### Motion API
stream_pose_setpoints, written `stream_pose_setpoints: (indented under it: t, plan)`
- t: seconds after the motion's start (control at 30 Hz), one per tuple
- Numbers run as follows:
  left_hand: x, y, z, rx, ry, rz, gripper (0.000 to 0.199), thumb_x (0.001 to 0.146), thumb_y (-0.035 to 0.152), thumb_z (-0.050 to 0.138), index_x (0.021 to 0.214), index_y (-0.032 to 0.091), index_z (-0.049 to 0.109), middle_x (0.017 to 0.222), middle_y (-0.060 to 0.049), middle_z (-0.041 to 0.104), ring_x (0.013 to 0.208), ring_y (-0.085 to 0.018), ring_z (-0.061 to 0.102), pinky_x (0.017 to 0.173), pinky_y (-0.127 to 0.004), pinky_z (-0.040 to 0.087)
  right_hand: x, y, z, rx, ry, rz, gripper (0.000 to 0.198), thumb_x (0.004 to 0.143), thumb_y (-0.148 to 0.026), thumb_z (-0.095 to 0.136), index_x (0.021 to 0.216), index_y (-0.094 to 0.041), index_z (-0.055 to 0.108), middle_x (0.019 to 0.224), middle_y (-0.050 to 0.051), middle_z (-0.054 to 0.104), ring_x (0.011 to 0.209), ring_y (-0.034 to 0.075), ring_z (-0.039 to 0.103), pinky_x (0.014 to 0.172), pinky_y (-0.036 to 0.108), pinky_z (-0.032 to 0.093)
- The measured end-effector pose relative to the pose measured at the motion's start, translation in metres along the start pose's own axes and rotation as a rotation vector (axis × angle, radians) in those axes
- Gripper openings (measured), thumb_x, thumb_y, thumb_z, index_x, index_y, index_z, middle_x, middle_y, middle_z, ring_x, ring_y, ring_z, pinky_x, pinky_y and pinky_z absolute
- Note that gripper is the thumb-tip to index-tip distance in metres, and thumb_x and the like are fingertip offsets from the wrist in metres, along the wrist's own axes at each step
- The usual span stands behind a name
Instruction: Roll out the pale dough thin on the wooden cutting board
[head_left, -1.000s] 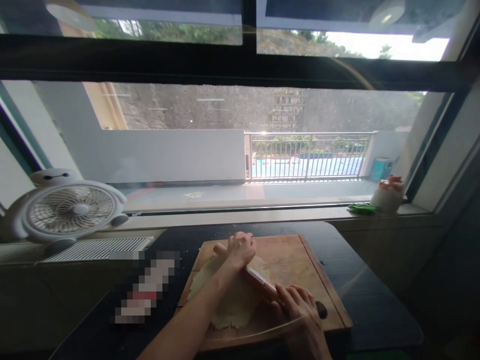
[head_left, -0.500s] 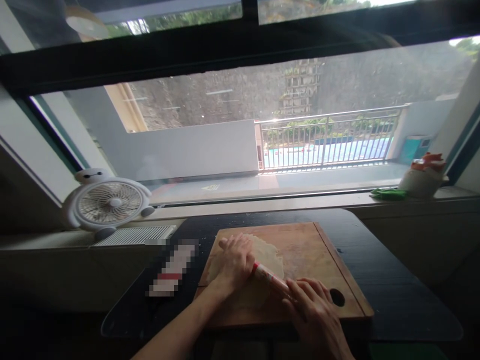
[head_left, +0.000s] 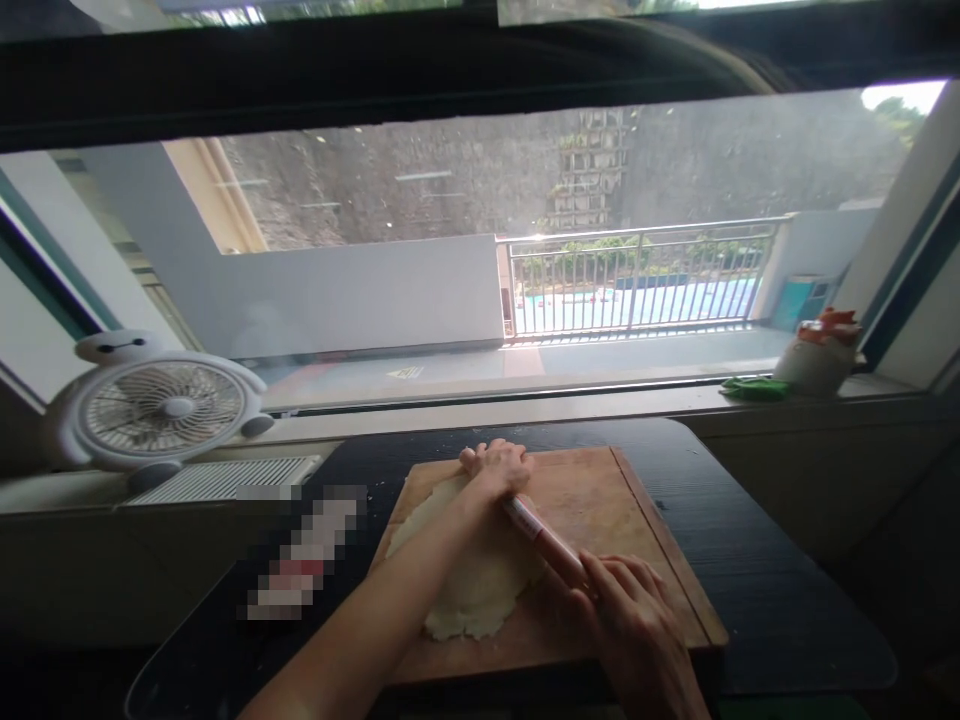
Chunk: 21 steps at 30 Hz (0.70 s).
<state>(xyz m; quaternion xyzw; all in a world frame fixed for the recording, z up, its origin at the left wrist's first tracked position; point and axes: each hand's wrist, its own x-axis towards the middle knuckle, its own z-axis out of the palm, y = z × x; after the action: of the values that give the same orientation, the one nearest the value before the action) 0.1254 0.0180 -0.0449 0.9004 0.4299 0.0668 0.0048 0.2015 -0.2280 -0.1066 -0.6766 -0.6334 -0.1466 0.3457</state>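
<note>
A thin, pale sheet of dough [head_left: 480,590] lies flat on the wooden cutting board [head_left: 581,640], its edge ragged. Across its right side slants a rolling pin [head_left: 551,545], a slim reddish-brown rod with red and white print toward its far end. My left hand [head_left: 499,467] is closed over that far end, near the board's back edge, and my left forearm covers part of the dough. At the near end, my right hand [head_left: 630,605] grips the pin with its fingers bent over it. The pin's two tips are hidden by the hands.
The board rests on a dark table [head_left: 780,590]. A blurred-out item [head_left: 307,560] lies at its left. On the sill stand a white fan [head_left: 176,405], a white container [head_left: 817,355] and a green cloth-like thing [head_left: 754,388]. A window rises behind.
My left hand has moved away from me toward the board's back edge, still on the pin. More of the dough's near part shows. The view has turned slightly to the right.
</note>
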Motion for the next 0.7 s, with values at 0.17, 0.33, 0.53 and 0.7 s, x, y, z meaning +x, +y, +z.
stream_pose_setpoints:
  t: [0.17, 0.33, 0.53, 0.7]
  plan:
    - [-0.039, -0.027, -0.004, 0.03, 0.06, 0.094, 0.034, 0.088, 0.033, 0.03, 0.095, 0.027, 0.063, 0.111, -0.003, 0.062, 0.112, -0.025, 0.046, 0.097, -0.049, 0.028, -0.003, -0.008, -0.001, 0.034, -0.006, -0.038, 0.04, 0.085, -0.028, 0.052, 0.124, -0.021, 0.047, 0.098, 0.004, 0.06, 0.097, 0.021, 0.052, 0.088, 0.039, 0.036]
    - [-0.098, -0.057, -0.008, 0.087, 0.139, 0.13, 0.041, 0.09, 0.034, 0.027, 0.12, 0.023, 0.053, 0.133, -0.005, 0.049, 0.126, -0.024, 0.036, 0.105, -0.046, 0.02, -0.005, -0.016, -0.006, 0.038, 0.016, -0.053, 0.038, 0.084, -0.026, 0.053, 0.121, -0.022, 0.049, 0.099, 0.003, 0.06, 0.098, 0.021, 0.052, 0.088, 0.038, 0.037]
    - [-0.103, -0.047, -0.007, 0.077, 0.141, 0.134, 0.042, 0.09, 0.035, 0.026, 0.121, 0.021, 0.052, 0.132, -0.006, 0.05, 0.126, -0.022, 0.036, 0.107, -0.041, 0.02, -0.005, -0.011, -0.007, 0.062, 0.009, -0.057, 0.035, 0.085, -0.032, 0.052, 0.118, -0.022, 0.051, 0.099, 0.003, 0.06, 0.099, 0.021, 0.051, 0.087, 0.037, 0.037]
    - [-0.051, -0.023, -0.005, 0.012, 0.066, 0.142, 0.041, 0.091, 0.037, 0.025, 0.109, 0.018, 0.057, 0.124, -0.009, 0.055, 0.121, -0.025, 0.04, 0.102, -0.047, 0.025, 0.001, -0.001, -0.009, 0.055, -0.013, 0.016, 0.029, 0.088, -0.033, 0.049, 0.116, -0.024, 0.052, 0.097, 0.002, 0.06, 0.097, 0.021, 0.052, 0.087, 0.038, 0.036]
